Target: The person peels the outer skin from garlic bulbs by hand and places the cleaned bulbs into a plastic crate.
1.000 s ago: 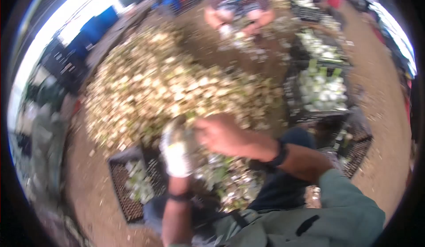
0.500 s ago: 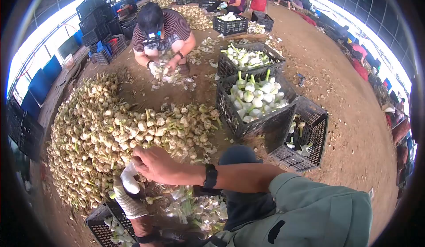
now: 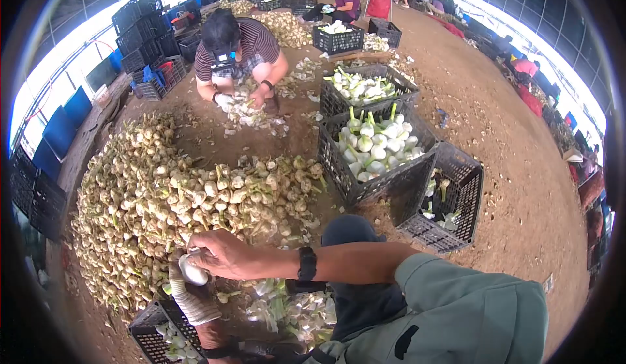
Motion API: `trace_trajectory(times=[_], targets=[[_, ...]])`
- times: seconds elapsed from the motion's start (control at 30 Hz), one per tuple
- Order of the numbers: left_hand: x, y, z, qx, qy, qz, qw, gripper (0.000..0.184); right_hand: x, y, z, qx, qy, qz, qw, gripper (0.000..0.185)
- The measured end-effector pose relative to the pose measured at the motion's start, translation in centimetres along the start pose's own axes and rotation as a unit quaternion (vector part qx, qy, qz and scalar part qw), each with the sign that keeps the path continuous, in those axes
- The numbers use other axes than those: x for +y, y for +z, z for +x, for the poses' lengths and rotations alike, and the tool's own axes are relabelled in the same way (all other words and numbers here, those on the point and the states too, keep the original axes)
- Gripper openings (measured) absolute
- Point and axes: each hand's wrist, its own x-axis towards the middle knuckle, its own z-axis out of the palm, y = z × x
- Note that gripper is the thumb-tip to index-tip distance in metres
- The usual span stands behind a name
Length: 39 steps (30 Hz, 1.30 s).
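A smooth white garlic bulb (image 3: 193,272) sits in my left hand (image 3: 186,295), which wears a striped knit glove and is closed round it from below. Over the bulb's upper side is my bare right hand (image 3: 222,254), its fingers bent and pressed together at the bulb; whether they pinch a strip of skin is hidden. Just beyond both hands spreads a large heap of unpeeled garlic (image 3: 156,194). Peeled-off garlic skins (image 3: 300,312) lie on the ground to the right of my left wrist.
A black crate of white garlic (image 3: 375,147) stands right of the heap, another crate (image 3: 362,87) behind it. A tilted crate (image 3: 460,201) holds a few bulbs. By my left forearm is a low crate (image 3: 147,338). A person (image 3: 241,54) crouches across the heap, handling garlic.
My right hand has come down and slightly left over the bulb, which it now partly covers. My left hand stays nearly in place. The person opposite has lowered their hands slightly.
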Motion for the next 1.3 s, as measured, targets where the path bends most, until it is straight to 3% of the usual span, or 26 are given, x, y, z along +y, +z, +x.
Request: trace_trajectory(times=[0.07,0.2,0.23,0.33,0.5,0.57,0.67,0.73,0.8,0.83,0.9,0.97,1.0,1.03,1.07,1.13,1.2,1.27,1.3], targets=[[-0.9,-0.9,0.7,0.053,-0.046,-0.062,0.996,0.054,-0.5,-0.2,-0.2,-0.044,0.039,-0.044,0.997,0.018],[-0.9,-0.6,0.6,0.105,-0.134,-0.049,0.984,0.053,-0.3,0.5,-0.5,-0.046,0.06,-0.017,0.997,0.016],[-1.0,-1.3,1.0,0.105,-0.14,0.0,0.985,0.055,0.0,0.9,-0.5,-0.03,0.056,-0.039,0.997,0.017],[-2.2,-1.9,1.8,0.129,-0.146,-0.04,0.98,0.052,0.7,1.2,-0.6,0.01,0.043,-0.075,0.996,0.019],[-1.2,-0.1,0.7,0.111,-0.102,-0.052,0.987,0.05,2.3,0.9,-0.3,0.042,0.065,-0.134,0.988,0.021],[-0.5,0.2,0.0,0.064,-0.083,0.001,0.994,0.05,2.7,0.9,-0.5,0.046,0.06,-0.163,0.984,0.02],[0.3,2.5,-1.2,0.114,-0.042,-0.002,0.993,0.051,3.2,0.7,-0.7,0.036,0.055,-0.202,0.977,0.019],[0.9,1.9,-1.4,0.09,-0.04,0.002,0.995,0.052,3.2,0.5,-0.9,0.022,0.055,-0.213,0.975,0.018],[1.2,1.2,-1.3,0.067,-0.038,0.006,0.997,0.053,3.2,0.1,-1.1,-0.11,0.152,-0.192,0.963,0.016],[1.2,0.8,-1.2,0.034,-0.016,-0.018,0.999,0.052,3.0,-0.2,-1.3,-0.111,0.152,-0.19,0.963,0.016],[0.5,-1.3,-0.4,-0.048,0.002,-0.066,0.997,0.054,2.7,-0.1,-1.9,-0.274,0.164,-0.221,0.921,0.013],[1.7,0.7,-1.2,0.025,0.045,0.005,0.999,0.052,1.9,-0.2,-2.2,-0.343,0.156,-0.211,0.902,0.013],[1.9,0.6,-1.4,0.014,0.03,-0.028,0.999,0.047,2.7,-0.1,-2.4,-0.388,0.14,-0.208,0.887,0.012],[0.8,-1.4,-0.7,-0.041,0.032,-0.097,0.994,0.047,2.3,0.2,-2.1,-0.406,0.107,-0.249,0.873,0.012],[1.3,-0.6,-0.6,0.051,0.083,0.013,0.995,0.048,4.5,0.8,-2.8,-0.43,0.099,-0.24,0.865,0.013],[2.0,-0.8,-0.1,0.061,0.013,-0.117,0.991,0.051,1.7,0.2,-1.4,-0.479,0.124,-0.258,0.83,0.015],[2.7,-1.5,-0.5,0.084,-0.07,-0.184,0.977,0.056,1.1,0.2,-1.3,-0.464,0.083,-0.263,0.842,0.025],[3.1,-1.8,-0.5,-0.006,-0.068,-0.189,0.98,0.061,1.6,0.4,-1.6,-0.458,0.063,-0.251,0.851,0.021],[3.2,-1.8,-0.6,0.013,-0.072,-0.197,0.978,0.064,2.3,0.5,-1.9,-0.418,0.05,-0.228,0.878,0.016]])
